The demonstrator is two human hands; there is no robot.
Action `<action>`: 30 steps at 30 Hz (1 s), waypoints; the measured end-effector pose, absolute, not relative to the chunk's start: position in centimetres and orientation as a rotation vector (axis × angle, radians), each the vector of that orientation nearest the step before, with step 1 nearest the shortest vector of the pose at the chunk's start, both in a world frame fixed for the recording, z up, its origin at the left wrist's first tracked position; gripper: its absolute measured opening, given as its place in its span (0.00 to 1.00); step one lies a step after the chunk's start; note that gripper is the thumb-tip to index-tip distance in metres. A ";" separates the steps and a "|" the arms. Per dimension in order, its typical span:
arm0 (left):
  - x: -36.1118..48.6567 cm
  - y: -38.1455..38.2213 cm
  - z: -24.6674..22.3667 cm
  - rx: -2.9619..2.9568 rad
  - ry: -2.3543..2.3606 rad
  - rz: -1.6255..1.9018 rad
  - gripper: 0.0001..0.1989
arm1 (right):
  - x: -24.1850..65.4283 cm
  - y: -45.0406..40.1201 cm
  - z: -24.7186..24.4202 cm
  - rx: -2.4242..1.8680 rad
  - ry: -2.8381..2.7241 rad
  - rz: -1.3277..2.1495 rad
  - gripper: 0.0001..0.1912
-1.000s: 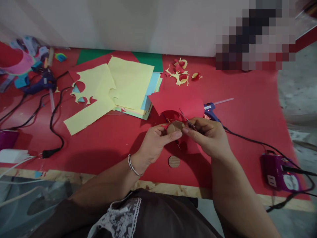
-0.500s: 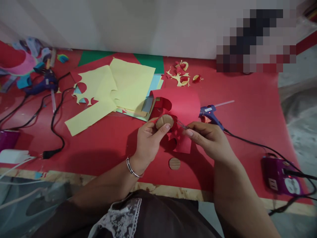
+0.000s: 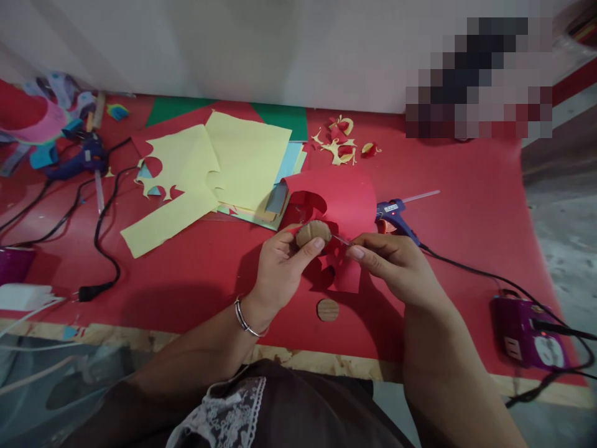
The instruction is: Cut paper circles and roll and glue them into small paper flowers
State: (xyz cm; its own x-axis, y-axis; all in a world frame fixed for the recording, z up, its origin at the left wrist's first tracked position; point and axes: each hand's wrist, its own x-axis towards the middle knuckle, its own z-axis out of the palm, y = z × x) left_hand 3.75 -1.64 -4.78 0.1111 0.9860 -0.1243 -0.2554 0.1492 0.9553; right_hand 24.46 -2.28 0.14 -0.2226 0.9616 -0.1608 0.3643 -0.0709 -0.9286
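Left hand (image 3: 278,270): closed at the centre of the frame, with a brown ridged disc (image 3: 308,233) gripped between thumb and fingers; a silver bracelet (image 3: 240,317) is worn at the wrist.
Right hand (image 3: 396,258): closed just right of centre, with a slim metal tool (image 3: 342,239) pinched by thumb and fingers; its tip is pointed at the right edge of the disc, but whether they touch cannot be told.
Red paper (image 3: 349,196): curled behind the disc and the tool, with rounded cut-outs along its left side.
Second disc (image 3: 328,310): laid flat below the hands, near the front edge of the red surface (image 3: 186,305).
Yellow paper (image 3: 249,158): piled on other coloured sheets at upper centre-left; a strip and a sheet with scalloped cut-outs are spread at its left.
Scraps (image 3: 339,149): red and yellow, heaped at upper centre, with one small piece set apart at their right.
Blue glue gun (image 3: 396,219): laid beyond the right hand, with a clear glue stick (image 3: 422,196) projecting from its rear and a black cord led off to the right.
Purple box (image 3: 529,333): placed at lower right, with a black plug inserted.
Left of the frame: another glue gun (image 3: 81,158) is seen beside patterned ribbons (image 3: 63,90); lower down, a white adapter (image 3: 25,297) is placed near a black cord end (image 3: 96,291).
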 end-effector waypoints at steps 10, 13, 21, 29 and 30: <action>3.9 -1.7 -4.3 0.905 0.965 1.098 0.14 | 24.6 -2.4 0.2 -1.464 -1.603 1.246 0.30; 4.0 -1.7 -4.0 0.919 0.882 1.038 0.13 | 24.7 -2.4 0.1 -1.444 -1.621 1.250 0.29; 4.1 -1.6 -3.5 0.979 0.844 0.932 0.17 | 24.7 -2.5 0.3 -1.451 -1.610 1.281 0.31; 3.8 -1.4 -3.4 1.003 0.824 0.870 0.15 | 24.9 -2.5 0.4 -1.425 -1.643 1.268 0.31; 3.7 -1.4 -3.4 1.001 0.819 0.865 0.14 | 24.9 -2.5 0.3 -1.428 -1.648 1.267 0.31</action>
